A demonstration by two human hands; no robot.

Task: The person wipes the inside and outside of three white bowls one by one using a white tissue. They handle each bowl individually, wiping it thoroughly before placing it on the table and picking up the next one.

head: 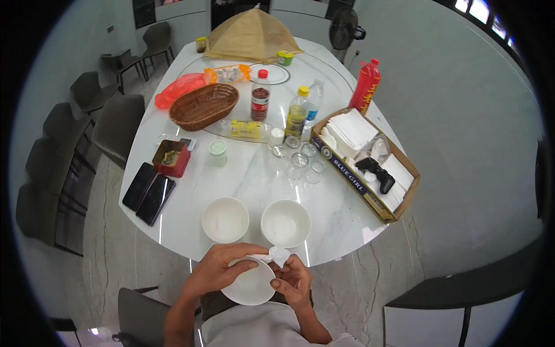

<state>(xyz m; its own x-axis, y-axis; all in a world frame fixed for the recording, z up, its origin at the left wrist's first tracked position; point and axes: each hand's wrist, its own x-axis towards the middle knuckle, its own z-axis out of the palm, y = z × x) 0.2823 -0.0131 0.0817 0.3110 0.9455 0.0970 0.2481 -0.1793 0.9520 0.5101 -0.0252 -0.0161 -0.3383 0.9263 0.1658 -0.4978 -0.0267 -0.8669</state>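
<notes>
Above my lap, at the table's near edge, I hold a white bowl (249, 287) tilted with its inside towards me. My left hand (223, 265) grips its far left rim, thumb inside and fingers behind. On the right side, my right hand (295, 279) has its thumb by the rim and its fingers against a crumpled white tissue (279, 256). The tissue lies over the far rim between both hands; the fingers behind the bowl are partly hidden. Two more white bowls stand side by side on the table just beyond, the left bowl (225, 220) and the right bowl (285, 223).
Right of the bowls lies a cardboard tray (353, 184) holding napkins and a black game controller (376, 174). Several small glasses (299, 160) cluster beside it. Two phones (148, 193) and a red tin (172, 158) are at left. Farther back are bottles and a wicker basket (204, 107).
</notes>
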